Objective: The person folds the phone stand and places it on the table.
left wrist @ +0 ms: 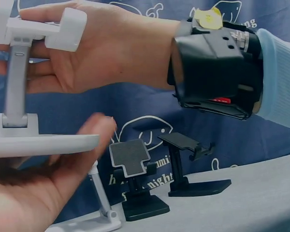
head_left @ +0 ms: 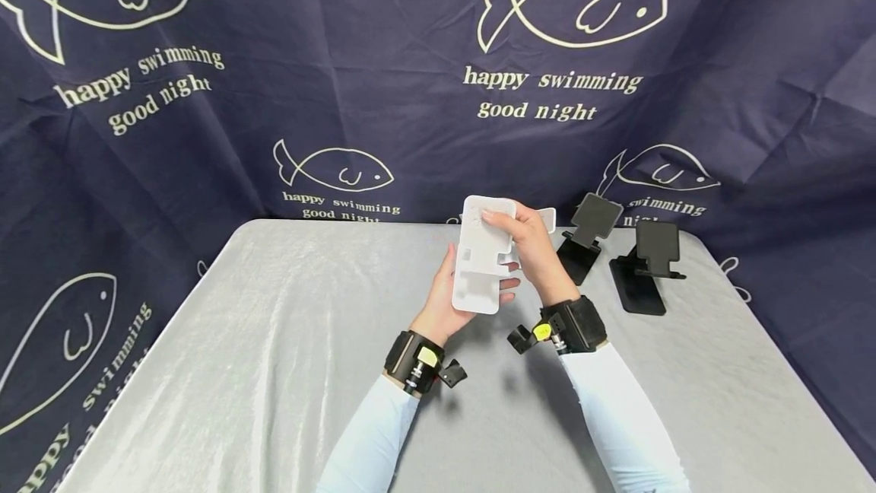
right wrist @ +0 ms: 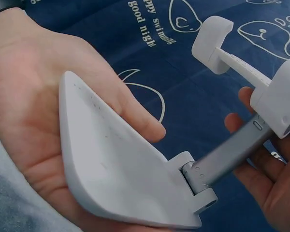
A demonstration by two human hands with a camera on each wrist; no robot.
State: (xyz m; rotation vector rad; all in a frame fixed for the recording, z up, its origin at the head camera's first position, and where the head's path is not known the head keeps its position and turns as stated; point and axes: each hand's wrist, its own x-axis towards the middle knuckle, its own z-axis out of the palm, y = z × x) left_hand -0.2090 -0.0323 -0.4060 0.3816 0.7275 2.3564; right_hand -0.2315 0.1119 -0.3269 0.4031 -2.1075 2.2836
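A white phone stand (head_left: pixel 482 238) is held up between both hands above the table. Its flat base (right wrist: pixel 116 159) lies on the palm of my left hand (head_left: pixel 440 306), whose thumb stretches straight alongside without curling over it. From the base hinge a grey stem (left wrist: pixel 18 87) rises to the white upper plate, which has two hooked lips (right wrist: pixel 285 99). My right hand (head_left: pixel 537 253) grips that upper plate, thumb pressed on its face and fingers behind it. In the left wrist view, the right fingers (left wrist: pixel 43 70) show behind the stem.
Two black phone stands, one nearer (head_left: pixel 639 272) and one farther (head_left: pixel 591 230), stand at the table's right rear. Another white stand (head_left: pixel 550 219) is partly hidden behind my right hand. A grey cloth covers the table (head_left: pixel 308 326); a dark blue fish-print curtain (head_left: pixel 383 74) hangs behind.
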